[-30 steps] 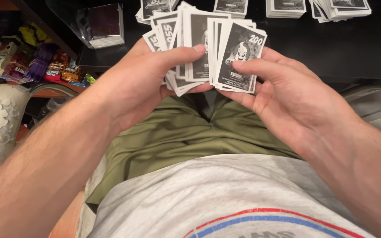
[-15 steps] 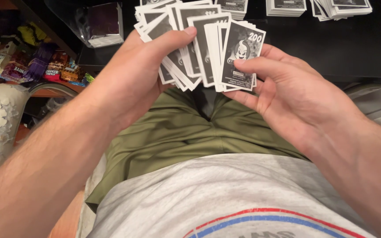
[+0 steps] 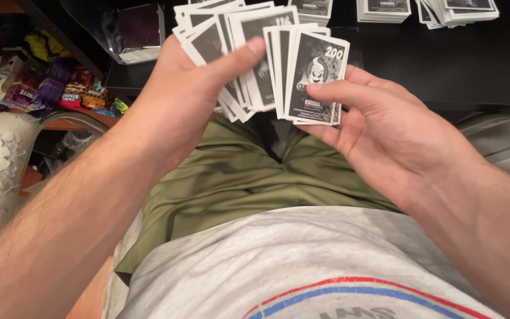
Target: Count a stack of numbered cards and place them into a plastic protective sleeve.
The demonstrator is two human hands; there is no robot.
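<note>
While both hands fan black-and-white cards (image 3: 249,65), colourful packets (image 3: 48,88) lie left.

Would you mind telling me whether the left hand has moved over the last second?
Yes: the left hand rose with its cards toward the card stacks on the table.

Colourful snack packets (image 3: 48,82) lie heaped far left.
</note>
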